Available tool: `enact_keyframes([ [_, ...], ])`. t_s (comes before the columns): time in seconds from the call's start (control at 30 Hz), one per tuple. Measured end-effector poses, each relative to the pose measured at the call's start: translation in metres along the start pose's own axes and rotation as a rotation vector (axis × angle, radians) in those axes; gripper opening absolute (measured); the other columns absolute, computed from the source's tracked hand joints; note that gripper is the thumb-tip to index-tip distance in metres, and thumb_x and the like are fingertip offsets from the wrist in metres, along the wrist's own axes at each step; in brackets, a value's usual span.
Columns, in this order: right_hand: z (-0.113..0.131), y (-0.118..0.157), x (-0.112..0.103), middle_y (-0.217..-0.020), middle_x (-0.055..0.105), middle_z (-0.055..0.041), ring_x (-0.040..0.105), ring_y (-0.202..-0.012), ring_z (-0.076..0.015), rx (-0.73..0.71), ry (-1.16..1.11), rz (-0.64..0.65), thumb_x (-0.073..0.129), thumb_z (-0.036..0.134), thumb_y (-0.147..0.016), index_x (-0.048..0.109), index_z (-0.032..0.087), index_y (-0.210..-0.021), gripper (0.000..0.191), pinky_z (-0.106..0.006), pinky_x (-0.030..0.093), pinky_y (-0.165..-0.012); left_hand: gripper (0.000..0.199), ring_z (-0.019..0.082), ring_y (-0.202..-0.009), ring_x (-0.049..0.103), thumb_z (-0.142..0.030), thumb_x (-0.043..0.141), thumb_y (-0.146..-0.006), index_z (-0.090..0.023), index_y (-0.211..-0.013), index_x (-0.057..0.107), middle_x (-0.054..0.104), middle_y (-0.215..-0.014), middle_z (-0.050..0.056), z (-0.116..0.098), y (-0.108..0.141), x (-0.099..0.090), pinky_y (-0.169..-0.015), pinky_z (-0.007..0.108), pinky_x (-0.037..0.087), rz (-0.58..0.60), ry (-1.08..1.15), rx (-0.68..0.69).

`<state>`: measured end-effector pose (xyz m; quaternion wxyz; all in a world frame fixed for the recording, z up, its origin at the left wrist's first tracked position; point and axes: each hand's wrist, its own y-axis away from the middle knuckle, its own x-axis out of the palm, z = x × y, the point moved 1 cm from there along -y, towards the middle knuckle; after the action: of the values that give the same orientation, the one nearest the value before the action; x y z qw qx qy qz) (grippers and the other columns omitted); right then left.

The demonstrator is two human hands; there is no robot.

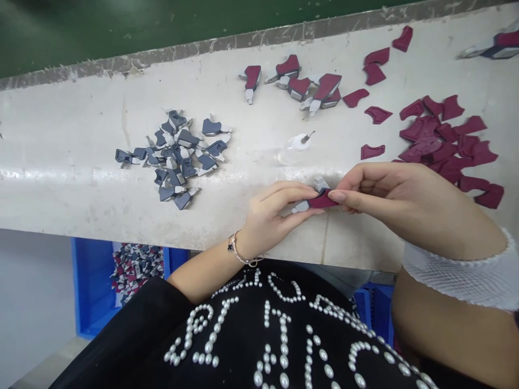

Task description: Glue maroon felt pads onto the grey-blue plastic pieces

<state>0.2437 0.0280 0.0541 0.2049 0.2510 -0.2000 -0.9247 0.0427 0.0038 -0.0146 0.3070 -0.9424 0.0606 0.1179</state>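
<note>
Between my two hands, over the front of the table, is a small plastic part [321,200] with a maroon cover, a dark blue-grey body and light grey ends. My left hand [279,210] pinches its left side between thumb and fingers. On the right end, the thumb and fingers of my right hand [377,197] are closed, the thumb pressing on the maroon cover. Just behind the hands a clear squeeze bottle [294,148] with a dark thin tip lies on the table. Maroon covers [430,138] are heaped beyond my right hand.
Blue-grey parts [178,156] are piled on the table's left half. Several maroon-covered parts [298,84] lie toward the back, another assembled part [503,46] at far right. A blue bin [93,286] of mixed parts stands below the front edge. A grey strip [178,51] borders the back.
</note>
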Motion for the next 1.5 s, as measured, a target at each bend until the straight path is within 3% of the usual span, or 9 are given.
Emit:
enact_keyframes([
  [0.27,0.002,0.002,0.003,-0.070,0.068,-0.0048,0.059,-0.064,-0.0200,0.001,0.014,-0.061,0.073,0.067,-0.079,0.066,0.023,-0.072,0.046,-0.035,0.043,-0.055,0.023,0.013,-0.090,0.076,-0.028,0.080,-0.084,-0.017,-0.102,0.071,0.079,-0.095,0.004,-0.001,-0.001,0.000,-0.083,0.025,0.066,-0.010,0.014,0.029],
  [0.47,-0.003,0.000,0.001,-0.081,0.067,-0.0025,0.059,-0.073,-0.0194,-0.094,-0.098,0.047,0.064,0.062,-0.090,0.069,0.027,-0.094,0.035,-0.035,0.049,-0.066,0.026,0.014,-0.093,0.077,-0.026,0.082,-0.081,-0.015,-0.101,0.072,0.079,-0.095,0.005,-0.003,-0.002,-0.001,-0.086,0.025,0.066,0.014,0.079,0.019],
  [0.63,-0.004,-0.002,0.005,-0.084,0.067,-0.0024,0.061,-0.077,-0.0208,-0.147,-0.149,0.194,0.061,0.055,-0.095,0.069,0.027,-0.088,0.030,-0.034,0.049,-0.068,0.028,0.014,-0.095,0.077,-0.024,0.083,-0.080,-0.017,-0.104,0.071,0.079,-0.097,0.005,-0.003,-0.002,-0.002,-0.085,0.026,0.067,0.038,0.108,0.021],
  [1.07,0.000,-0.003,0.016,-0.086,0.069,-0.0019,0.063,-0.080,-0.0219,-0.173,-0.051,0.080,0.059,0.055,-0.096,0.067,0.026,-0.087,0.031,-0.037,0.048,-0.069,0.028,0.013,-0.095,0.076,-0.020,0.082,-0.082,-0.017,-0.108,0.072,0.078,-0.100,0.005,0.000,0.004,-0.003,-0.085,0.025,0.066,0.005,0.112,-0.015],
  [1.27,-0.003,0.003,0.019,-0.101,0.070,-0.0035,0.066,-0.091,-0.0245,-0.199,-0.045,0.110,0.055,0.050,-0.100,0.066,0.029,-0.111,0.027,-0.036,0.051,-0.074,0.028,0.015,-0.095,0.076,-0.027,0.082,-0.082,-0.022,-0.108,0.072,0.078,-0.099,0.002,0.002,0.002,-0.004,-0.084,0.029,0.067,-0.064,0.137,-0.080],
  [1.37,-0.005,0.007,0.019,-0.100,0.072,-0.0041,0.068,-0.088,-0.0260,-0.242,0.027,0.076,0.054,0.049,-0.100,0.067,0.030,-0.113,0.026,-0.038,0.050,-0.071,0.026,0.016,-0.097,0.076,-0.027,0.082,-0.083,-0.023,-0.106,0.071,0.078,-0.099,0.002,0.001,0.003,-0.003,-0.085,0.030,0.068,-0.025,0.145,-0.102],
  [1.5,-0.008,0.010,0.016,-0.116,0.075,-0.0097,0.070,-0.094,-0.0322,-0.364,0.257,-0.032,0.050,0.048,-0.101,0.068,0.025,-0.127,0.039,-0.045,0.050,-0.079,0.030,0.016,-0.100,0.077,-0.027,0.079,-0.086,-0.020,-0.112,0.064,0.075,-0.108,0.006,-0.001,0.007,-0.001,-0.086,0.028,0.068,0.045,0.287,-0.276],
])
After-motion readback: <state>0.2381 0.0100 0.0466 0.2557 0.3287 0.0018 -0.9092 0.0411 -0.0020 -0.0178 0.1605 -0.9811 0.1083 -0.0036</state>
